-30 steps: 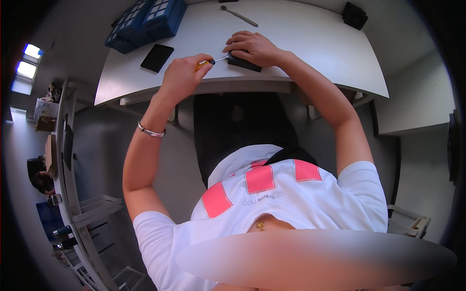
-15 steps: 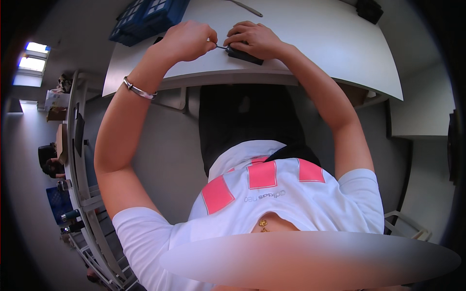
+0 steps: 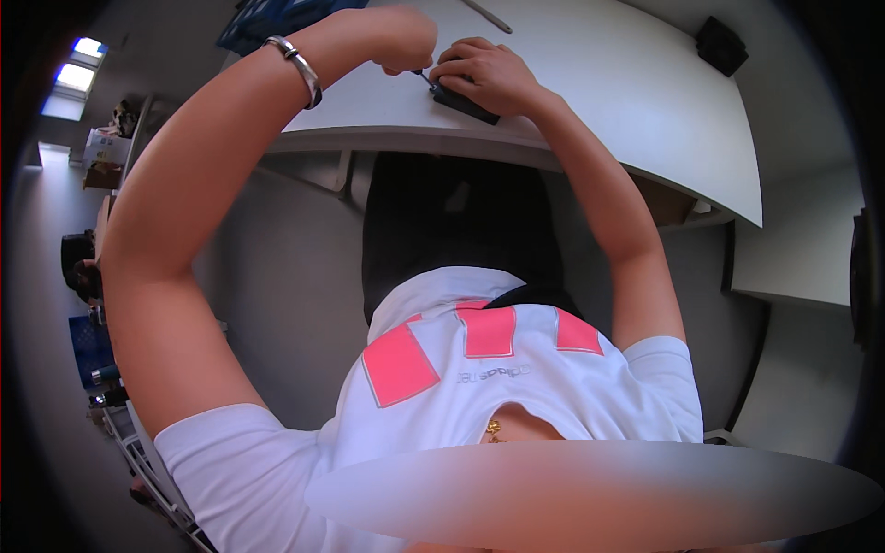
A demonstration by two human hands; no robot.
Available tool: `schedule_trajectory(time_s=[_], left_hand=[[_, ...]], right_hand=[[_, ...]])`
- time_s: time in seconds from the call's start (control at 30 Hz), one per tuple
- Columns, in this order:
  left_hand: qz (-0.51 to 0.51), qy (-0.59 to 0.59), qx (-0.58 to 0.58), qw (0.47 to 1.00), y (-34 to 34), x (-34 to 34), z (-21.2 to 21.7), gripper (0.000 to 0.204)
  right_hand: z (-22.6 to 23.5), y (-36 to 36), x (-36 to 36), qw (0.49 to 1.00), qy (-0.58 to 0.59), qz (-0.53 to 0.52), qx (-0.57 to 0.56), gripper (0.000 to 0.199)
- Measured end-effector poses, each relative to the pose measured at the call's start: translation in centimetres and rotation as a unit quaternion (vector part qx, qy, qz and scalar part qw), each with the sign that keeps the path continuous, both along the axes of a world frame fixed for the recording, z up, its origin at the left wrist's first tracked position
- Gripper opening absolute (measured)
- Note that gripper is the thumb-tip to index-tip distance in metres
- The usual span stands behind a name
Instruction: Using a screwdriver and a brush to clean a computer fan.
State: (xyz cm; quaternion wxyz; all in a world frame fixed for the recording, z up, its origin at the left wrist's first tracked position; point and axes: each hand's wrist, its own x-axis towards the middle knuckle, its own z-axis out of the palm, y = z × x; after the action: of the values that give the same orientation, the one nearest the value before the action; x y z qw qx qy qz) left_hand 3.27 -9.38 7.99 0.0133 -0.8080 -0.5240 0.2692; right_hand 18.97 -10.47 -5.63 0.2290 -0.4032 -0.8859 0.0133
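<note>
My left hand [image 3: 406, 41], wearing a bracelet on its wrist, is closed over the far end of a thin dark rod [image 3: 424, 79]; its handle, if any, is hidden. The rod slants down to the left end of a small black block [image 3: 464, 106]. That block lies near the front edge of the white table [image 3: 590, 83]. My right hand [image 3: 489, 76] rests over the block with curled fingers, gripping it from behind and above. Whether the rod's tip sits inside the block I cannot make out.
A slim grey tool [image 3: 489, 17] lies farther back on the table. Blue crates [image 3: 277, 20] stand at its far left, and a black box-shaped object [image 3: 721, 46] at its far right corner. Off to the left are shelving and cardboard boxes [image 3: 103, 175].
My left hand has turned and moved up and right, its forearm swinging higher and its elbow outward. The rod now slants more steeply. My right hand stays on the black block.
</note>
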Motion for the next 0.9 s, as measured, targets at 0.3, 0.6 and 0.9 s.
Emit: schedule_trajectory(time_s=[0.3, 0.6, 0.9], left_hand=[[-0.167, 0.037, 0.034, 0.985, -1.1, -0.8, 0.3, 0.026], [-0.434, 0.068, 0.068, 0.896, -0.9, -1.1, -0.3, 0.020], [-0.033, -0.015, 0.011, 0.999, -0.5, -0.7, 0.1, 0.025]], right_hand=[[-0.9, 0.4, 0.1, 1.000, 0.019, 0.006, 0.007, 0.029], [0.5, 0.0, -0.3, 1.000, -0.023, -0.009, 0.013, 0.030], [0.6, -0.3, -0.4, 0.999, 0.006, 0.018, -0.027, 0.029]])
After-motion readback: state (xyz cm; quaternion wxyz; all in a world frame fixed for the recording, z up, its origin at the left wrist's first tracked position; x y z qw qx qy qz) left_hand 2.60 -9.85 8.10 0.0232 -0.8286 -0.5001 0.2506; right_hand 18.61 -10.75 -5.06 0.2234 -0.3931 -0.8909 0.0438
